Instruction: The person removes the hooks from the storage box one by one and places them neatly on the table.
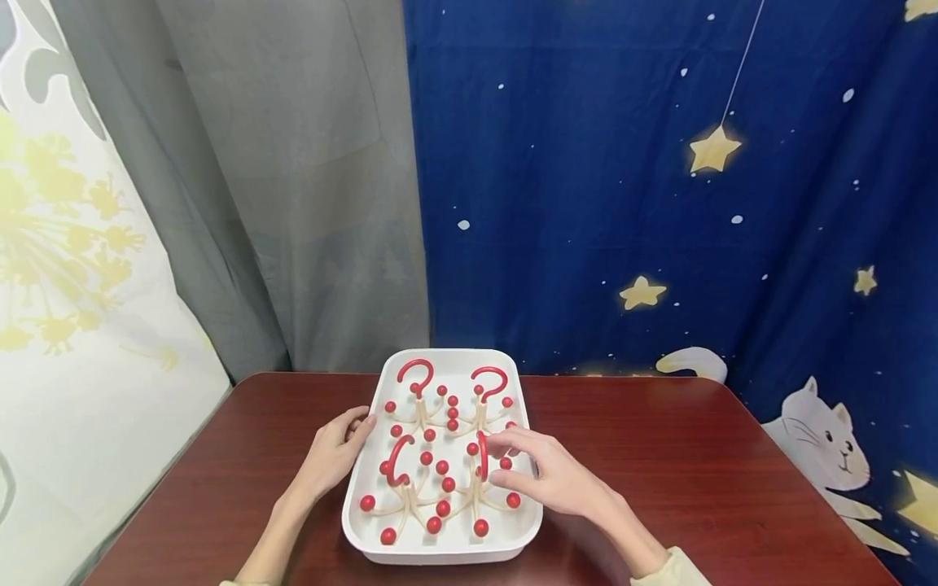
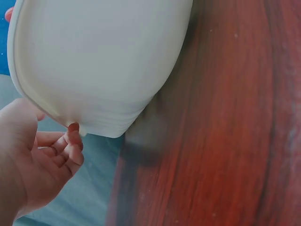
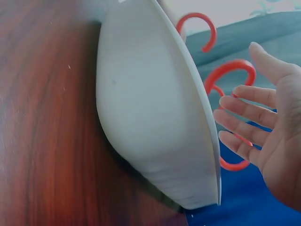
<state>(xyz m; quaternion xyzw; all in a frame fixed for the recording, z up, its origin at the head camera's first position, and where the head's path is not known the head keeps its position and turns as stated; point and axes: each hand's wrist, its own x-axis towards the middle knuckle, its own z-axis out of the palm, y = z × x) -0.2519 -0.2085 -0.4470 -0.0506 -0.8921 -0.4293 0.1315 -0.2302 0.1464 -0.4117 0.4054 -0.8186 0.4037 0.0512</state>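
White rounded-rectangle tray (image 1: pixel 440 558) stands on reddish-brown wood-grain table (image 1: pixel 645 423); left rim is pinched by curled left hand (image 1: pixel 330 452). Right hand (image 1: pixel 560 476) is held, fingers apart, around near-right glossy red curved hook (image 1: pixel 482 454); contact cannot be told. Neighbouring small red balls (image 1: pixel 480 528) are best avoided, tray kept steady. Far rim appears by table's far edge; more room is offered rightward.

A blue star-and-cat curtain (image 1: pixel 542 268) and a grey curtain (image 1: pixel 315 203) are hanging behind a wood-grained tabletop (image 1: pixel 630 431), suggesting a home, though nothing is confirming it.
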